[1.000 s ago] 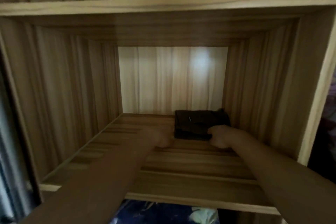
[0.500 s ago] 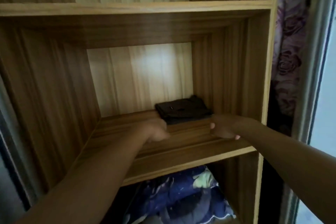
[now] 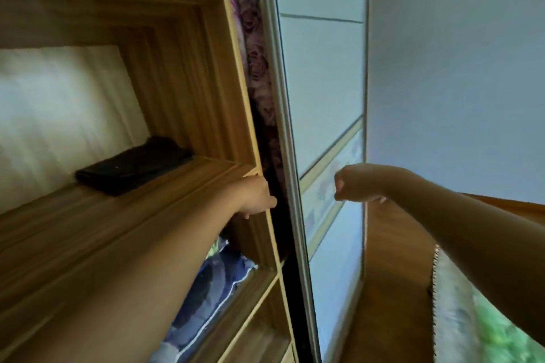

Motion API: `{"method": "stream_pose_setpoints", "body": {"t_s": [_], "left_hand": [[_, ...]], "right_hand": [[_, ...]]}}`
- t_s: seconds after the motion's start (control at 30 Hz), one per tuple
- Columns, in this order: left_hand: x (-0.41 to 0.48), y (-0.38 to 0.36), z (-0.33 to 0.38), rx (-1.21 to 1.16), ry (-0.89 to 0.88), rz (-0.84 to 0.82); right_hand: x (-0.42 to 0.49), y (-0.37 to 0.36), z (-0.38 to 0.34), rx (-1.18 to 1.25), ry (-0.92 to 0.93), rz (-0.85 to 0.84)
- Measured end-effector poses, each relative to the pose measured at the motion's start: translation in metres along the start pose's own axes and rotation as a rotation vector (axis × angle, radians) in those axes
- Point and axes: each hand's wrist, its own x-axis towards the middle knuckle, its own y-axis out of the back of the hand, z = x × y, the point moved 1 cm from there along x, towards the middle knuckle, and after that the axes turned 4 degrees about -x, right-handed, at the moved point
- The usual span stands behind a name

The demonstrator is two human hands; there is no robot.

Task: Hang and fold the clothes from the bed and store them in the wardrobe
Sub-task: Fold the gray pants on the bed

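Both forearms come in from the lower edge, so the elbows are cut off. Under the left forearm lies blue bedding (image 3: 212, 283), half covered by the arm and by the shelf (image 3: 88, 230) above it. The left hand (image 3: 256, 196) is at the front right corner of this shelf, against the side board of the wardrobe (image 3: 236, 82). Its fingers (image 3: 269, 202) are folded under the palm and mostly hidden, so I cannot tell if they grip the board's edge. The right hand (image 3: 355, 183) is in the air before the sliding door (image 3: 321, 91), with its fingers curled into an empty fist.

Half a second ago both hands were over the shelf, close to the garment. Now the view has turned to the right and the right hand is outside the wardrobe.

The folded dark garment (image 3: 132, 166) lies flat on the shelf, left of the left fingers and deeper in, apart from them. Its long side runs from near left to far right and ends by the side board. Its details are blurred.
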Motion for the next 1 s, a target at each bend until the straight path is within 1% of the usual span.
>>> {"method": "stream_pose_setpoints", "body": {"t_s": [0.17,0.33,0.47,0.6,0.73,0.83,1.0], "left_hand": [[0.039,-0.05,0.072,0.019,-0.17,-0.123],[0.076,-0.089,0.131,0.054,-0.29,-0.155],[0.108,-0.115,0.173,0.054,-0.376,-0.171],[0.158,-0.137,0.207,0.072,-0.424,-0.184],[0.224,-0.154,0.245,0.101,-0.452,-0.222],[0.277,-0.161,0.28,0.139,-0.477,-0.238],[0.362,-0.162,0.338,0.178,-0.503,-0.237]], "right_hand": [[-0.044,-0.035,0.083,0.109,-0.228,-0.076],[-0.082,-0.059,0.137,0.134,-0.398,-0.138],[-0.088,-0.074,0.177,0.194,-0.492,-0.165],[-0.069,-0.087,0.217,0.231,-0.549,-0.174],[-0.03,-0.096,0.266,0.177,-0.57,-0.212],[0.007,-0.098,0.31,0.153,-0.581,-0.225],[0.064,-0.094,0.389,0.178,-0.604,-0.248]]}}
